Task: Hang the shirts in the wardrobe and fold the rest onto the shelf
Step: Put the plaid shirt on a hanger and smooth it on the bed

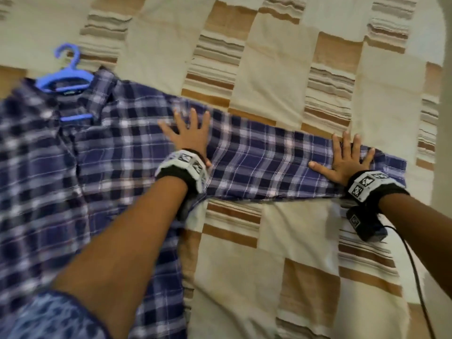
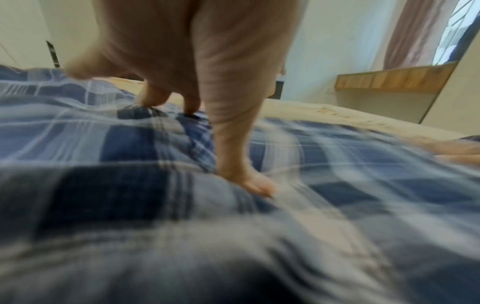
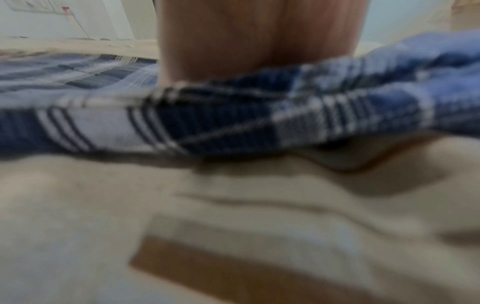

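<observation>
Blue plaid shirt (image 1: 73, 167) spread flat on checked beige-and-brown bedspread (image 1: 281, 253), body at left, one sleeve (image 1: 269, 162) stretched out to the right. Blue plastic hanger (image 1: 66, 77) seated inside the collar at far left, hook projecting past the neckline onto the bedspread.

Left hand (image 1: 188, 135) laid palm-down where sleeve meets body, fingers straight and fanned apart, gripping nothing. In the left wrist view, fingers (image 2: 239, 154) reaching down to the plaid cloth, tips touching it; picture blurred.

Right hand (image 1: 347, 162) laid palm-down on the sleeve close to the cuff at the right end, fingers straight and spread, thumb pointing left along the cloth, nothing clasped. In the right wrist view, only the heel of the hand (image 3: 259, 41) seen above the sleeve edge; fingers hidden.

Both wrists strapped with black bands carrying square printed markers; black cable (image 1: 415, 277) running from the right wrist toward the near edge.

Patterned blue sleeve on the person's left arm (image 1: 49, 319) at near left.
</observation>
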Tool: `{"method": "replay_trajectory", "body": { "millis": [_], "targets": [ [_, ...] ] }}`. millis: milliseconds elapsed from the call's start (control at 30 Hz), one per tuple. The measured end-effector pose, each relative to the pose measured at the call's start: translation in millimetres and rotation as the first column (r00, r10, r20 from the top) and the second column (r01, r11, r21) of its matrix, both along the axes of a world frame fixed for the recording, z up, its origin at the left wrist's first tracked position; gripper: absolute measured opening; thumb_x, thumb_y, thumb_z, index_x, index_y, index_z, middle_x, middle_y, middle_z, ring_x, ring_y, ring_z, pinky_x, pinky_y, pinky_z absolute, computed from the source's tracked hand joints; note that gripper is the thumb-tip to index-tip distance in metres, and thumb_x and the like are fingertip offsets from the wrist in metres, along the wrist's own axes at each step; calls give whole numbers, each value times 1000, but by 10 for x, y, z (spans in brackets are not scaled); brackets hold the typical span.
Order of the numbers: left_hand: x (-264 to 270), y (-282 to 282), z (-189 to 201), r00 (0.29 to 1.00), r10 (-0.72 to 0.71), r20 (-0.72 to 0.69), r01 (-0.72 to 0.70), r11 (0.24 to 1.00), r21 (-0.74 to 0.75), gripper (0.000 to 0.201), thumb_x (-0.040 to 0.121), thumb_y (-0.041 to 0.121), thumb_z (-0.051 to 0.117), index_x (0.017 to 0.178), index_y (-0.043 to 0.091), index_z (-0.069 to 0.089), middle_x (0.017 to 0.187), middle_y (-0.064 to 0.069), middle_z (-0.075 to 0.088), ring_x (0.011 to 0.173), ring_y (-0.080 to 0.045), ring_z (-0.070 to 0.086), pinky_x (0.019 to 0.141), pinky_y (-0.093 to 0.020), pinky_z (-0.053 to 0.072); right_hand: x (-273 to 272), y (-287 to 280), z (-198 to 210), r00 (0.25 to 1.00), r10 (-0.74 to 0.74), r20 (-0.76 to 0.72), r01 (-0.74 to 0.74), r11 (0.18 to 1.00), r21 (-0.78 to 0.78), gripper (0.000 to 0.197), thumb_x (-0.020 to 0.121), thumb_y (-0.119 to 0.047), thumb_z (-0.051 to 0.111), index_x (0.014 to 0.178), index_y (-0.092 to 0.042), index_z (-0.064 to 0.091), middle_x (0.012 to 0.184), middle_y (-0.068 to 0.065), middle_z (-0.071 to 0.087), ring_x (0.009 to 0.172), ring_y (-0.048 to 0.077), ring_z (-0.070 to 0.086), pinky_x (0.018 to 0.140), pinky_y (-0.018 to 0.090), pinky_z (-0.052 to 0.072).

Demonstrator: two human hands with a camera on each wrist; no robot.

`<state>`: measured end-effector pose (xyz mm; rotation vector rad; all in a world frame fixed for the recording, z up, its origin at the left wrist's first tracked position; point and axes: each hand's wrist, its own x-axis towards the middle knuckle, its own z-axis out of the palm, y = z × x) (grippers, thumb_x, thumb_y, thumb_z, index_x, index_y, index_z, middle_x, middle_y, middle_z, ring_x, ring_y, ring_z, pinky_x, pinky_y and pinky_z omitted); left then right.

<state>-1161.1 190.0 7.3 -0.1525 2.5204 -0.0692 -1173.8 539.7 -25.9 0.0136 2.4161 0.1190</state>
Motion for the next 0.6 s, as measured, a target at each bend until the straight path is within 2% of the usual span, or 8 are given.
{"method": "replay_trajectory", "body": {
  "millis": [100, 167, 233, 333, 367, 433, 533, 600],
  "targets": [
    [696, 191, 116, 978, 95, -185, -83, 994, 73, 86, 95, 39, 49, 148, 23, -17, 158, -9, -10, 143, -39, -7, 103, -74, 0, 8, -100, 125, 999, -15, 34, 12, 997, 75, 125, 49, -101, 4, 146, -27, -22, 151, -1, -35, 141, 26, -26, 108, 64, -11],
    [1299, 178, 123, 956, 216, -197, -182, 967, 179, 74, 98, 45, 34, 148, 22, -16, 157, -8, -13, 143, -37, -9, 102, -72, -4, -17, -184, 240, 999, -29, 34, 22, 982, 186, 117, 59, -94, 13, 148, -25, -19, 152, 0, -31, 142, 27, -23, 110, 66, -6],
    [1935, 23, 55, 914, 367, -175, -323, 917, 234, 78, 91, 62, 19, 148, 21, -14, 157, -10, -11, 143, -39, -8, 102, -73, -1, 25, -417, 356, 996, 48, -74, -27, 964, 266, 101, 78, -78, 27, 150, -17, -11, 156, 7, -22, 144, 31, -15, 110, 66, 2],
    [2505, -275, -136, 871, 492, 22, -484, 848, 216, 113, 59, 92, -2, 145, 21, -19, 156, -10, -15, 140, -44, -12, 97, -77, 1, 240, -1054, 376, 890, 263, -373, -261, 964, 55, 81, 91, -46, 50, 149, -5, 11, 155, 22, 8, 142, 40, 11, 110, 64, 15],
    [2557, -347, -198, 871, 485, 74, -489, 848, 206, 122, 48, 97, -6, 143, 23, -26, 154, -8, -23, 138, -44, -18, 94, -78, 0, 366, -1313, 330, 852, 335, -402, -384, 922, -45, 76, 92, -46, 48, 147, -5, 15, 153, 23, 14, 141, 40, 16, 111, 63, 17],
    [2525, -421, -273, 880, 451, 145, -472, 865, 170, 128, 33, 100, -9, 131, 26, -45, 145, -6, -42, 128, -45, -35, 92, -80, 2, 631, -1788, 140, 780, 504, -371, -584, 799, -141, 72, 95, -56, 23, 149, -10, 14, 155, 21, 11, 143, 38, 12, 113, 60, 11],
    [2417, -408, -280, 866, 443, 232, -482, 864, 149, 129, 45, 98, 25, 117, 26, -54, 135, -6, -53, 119, -46, -45, 93, -81, 2, 822, -2263, -43, 797, 546, -257, -597, 775, -206, 88, 78, -70, -20, 149, -20, -3, 156, 12, -10, 145, 30, -8, 112, 57, -8],
    [2372, -397, -282, 854, 447, 268, -491, 862, 128, 132, 51, 93, 39, 117, 26, -53, 132, -5, -55, 119, -45, -46, 93, -81, 1, 842, -2382, -136, 819, 521, -241, -567, 798, -202, 91, 67, -74, -30, 143, -26, -17, 149, 6, -26, 140, 24, -24, 106, 53, -23]
  ]
}}
